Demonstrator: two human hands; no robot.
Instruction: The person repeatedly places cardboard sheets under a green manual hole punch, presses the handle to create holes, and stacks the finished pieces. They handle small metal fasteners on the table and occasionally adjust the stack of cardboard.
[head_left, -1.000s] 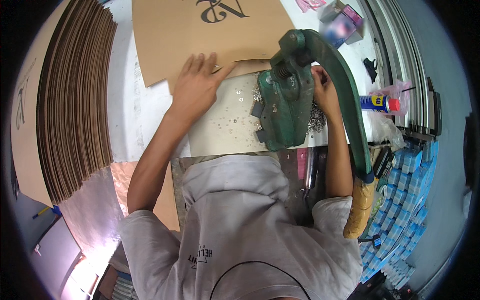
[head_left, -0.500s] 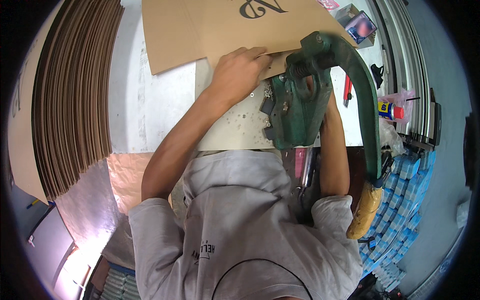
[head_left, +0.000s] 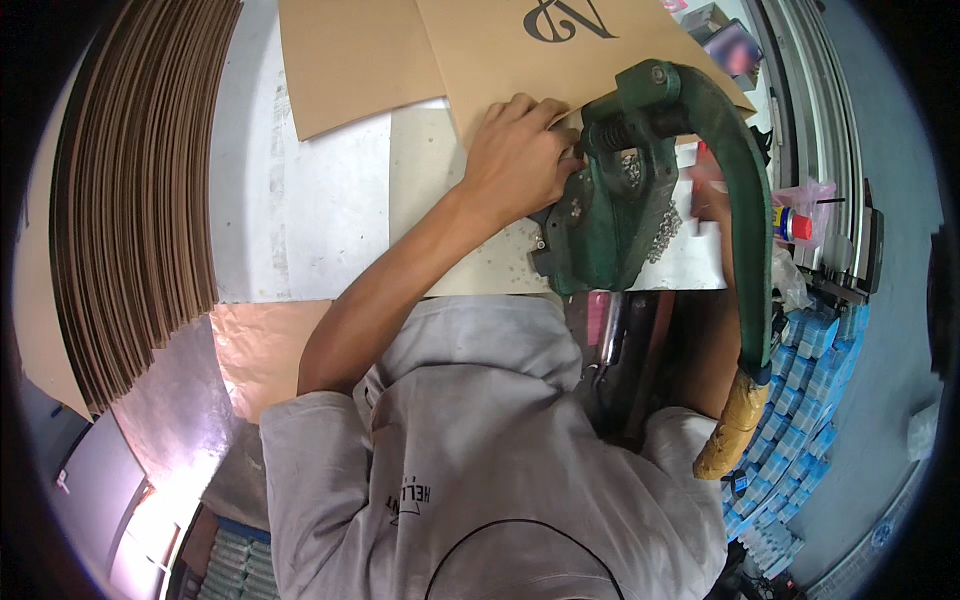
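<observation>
A green hand-lever press stands at the front edge of the table, its long curved lever ending in a yellow-wrapped handle. My left hand is closed on the near edge of a brown cardboard sheet with black lettering, right beside the press head. Part of the sheet passes behind the press. Smeared by motion, my right hand is between the press body and the lever, partly covered by the lever; its fingers cannot be made out. Small metal rings lie in a heap beside the press.
A tall row of brown cardboard sheets stands at the left. Toward the right edge are a spray can with a red cap, a clear plastic bag and stacked blue packs. A small box sits at the far right.
My right hand has moved right, from behind the press toward the lever. My left hand and the cardboard have shifted slightly right. The heap of rings has come into view.
</observation>
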